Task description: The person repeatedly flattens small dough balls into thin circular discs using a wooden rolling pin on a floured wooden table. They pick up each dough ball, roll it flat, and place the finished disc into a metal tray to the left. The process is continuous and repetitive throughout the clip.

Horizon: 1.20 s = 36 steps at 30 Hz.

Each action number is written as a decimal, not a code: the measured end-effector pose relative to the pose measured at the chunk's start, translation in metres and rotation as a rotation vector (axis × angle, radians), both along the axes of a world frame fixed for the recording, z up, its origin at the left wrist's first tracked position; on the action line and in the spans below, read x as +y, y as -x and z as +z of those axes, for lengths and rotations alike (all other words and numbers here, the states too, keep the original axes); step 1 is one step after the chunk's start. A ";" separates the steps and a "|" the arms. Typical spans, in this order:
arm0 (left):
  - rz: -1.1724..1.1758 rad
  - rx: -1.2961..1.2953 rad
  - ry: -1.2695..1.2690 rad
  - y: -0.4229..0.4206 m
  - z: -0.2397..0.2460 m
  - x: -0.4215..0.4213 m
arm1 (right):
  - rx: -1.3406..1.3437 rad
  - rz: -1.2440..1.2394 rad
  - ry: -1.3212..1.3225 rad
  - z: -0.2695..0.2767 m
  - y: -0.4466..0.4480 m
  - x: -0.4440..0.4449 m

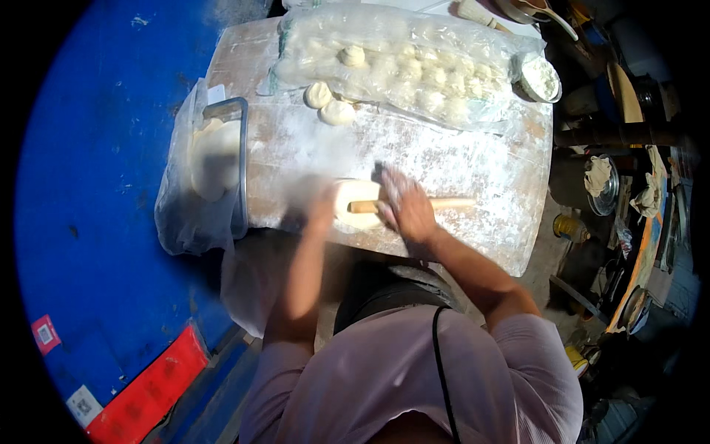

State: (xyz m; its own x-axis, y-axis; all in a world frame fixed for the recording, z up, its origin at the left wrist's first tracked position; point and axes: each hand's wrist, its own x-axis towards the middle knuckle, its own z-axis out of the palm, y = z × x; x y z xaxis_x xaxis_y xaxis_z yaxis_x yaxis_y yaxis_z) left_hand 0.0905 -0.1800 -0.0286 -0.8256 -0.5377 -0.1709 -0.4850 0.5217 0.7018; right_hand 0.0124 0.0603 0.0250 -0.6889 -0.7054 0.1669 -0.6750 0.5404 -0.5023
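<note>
A flattened round of dough lies near the front edge of the floured wooden board. My right hand rests over a wooden rolling pin, whose left end lies on the dough and whose other end sticks out to the right. Whether the fingers close round the pin is not clear. Blurred by motion, my left hand is at the dough's left edge; its fingers cannot be made out. Farther back, two dough pieces touch each other in front of a plastic sheet covering several dough balls.
On the left stands a plastic-draped metal-rimmed tray holding a large mass of dough. A bowl of flour sits at the back right corner. Right of the board are a bottle of yellow liquid and cluttered shelving.
</note>
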 end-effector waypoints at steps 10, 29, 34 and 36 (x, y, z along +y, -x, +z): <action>0.157 0.069 0.428 0.039 0.066 -0.078 | 0.010 -0.201 0.029 -0.006 -0.009 0.096; -0.865 0.422 0.329 0.152 0.007 0.251 | -0.009 -0.386 0.046 -0.002 -0.033 0.235; -0.988 0.105 0.404 0.190 0.024 0.269 | -0.045 -0.428 0.054 -0.006 -0.034 0.241; -0.859 -0.011 0.240 0.182 0.029 0.260 | -0.050 -0.377 0.033 -0.003 -0.037 0.242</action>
State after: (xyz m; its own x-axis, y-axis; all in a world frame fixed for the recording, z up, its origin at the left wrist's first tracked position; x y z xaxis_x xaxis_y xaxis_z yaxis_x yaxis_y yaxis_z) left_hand -0.0915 0.0795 0.0002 -0.9592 0.2437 -0.1433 0.1353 0.8407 0.5243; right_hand 0.0491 0.3028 0.0218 -0.9067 -0.3960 0.1450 -0.4065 0.7291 -0.5506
